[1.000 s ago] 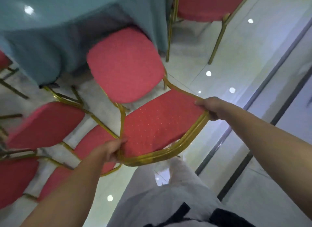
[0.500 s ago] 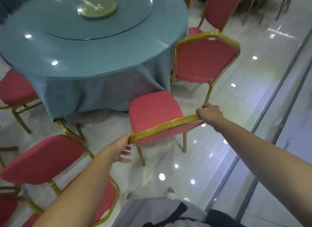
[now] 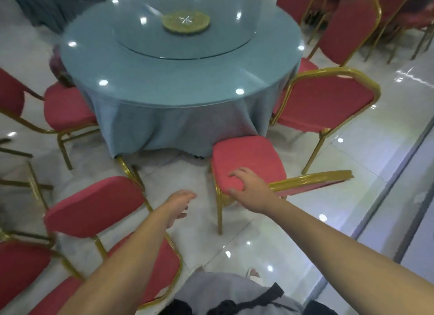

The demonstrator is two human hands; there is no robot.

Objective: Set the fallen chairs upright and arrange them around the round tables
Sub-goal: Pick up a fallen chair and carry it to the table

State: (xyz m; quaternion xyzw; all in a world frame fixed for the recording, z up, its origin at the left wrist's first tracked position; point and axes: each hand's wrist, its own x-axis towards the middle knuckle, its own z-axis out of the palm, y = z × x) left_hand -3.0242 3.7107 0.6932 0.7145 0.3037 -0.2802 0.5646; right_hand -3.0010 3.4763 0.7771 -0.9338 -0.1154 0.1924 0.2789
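Chair [image 3: 246, 159] upright at the table's [image 3: 176, 80] 5 o'clock edge, seat just beside the cloth [image 3: 164, 127]; right hand [image 3: 250, 185] grip spread over the back rail's [image 3: 310, 177] 9 o'clock corner, left hand [image 3: 179, 203] spread, holding nothing; judged light, stiff metal frame, slick rail, best held at both rail corners.

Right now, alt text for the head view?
A person stands over an upright red chair with a gold frame at a round table in blue cloth; the right hand is spread open at its backrest rail, the left hand open beside it. More red chairs lie tipped at left.
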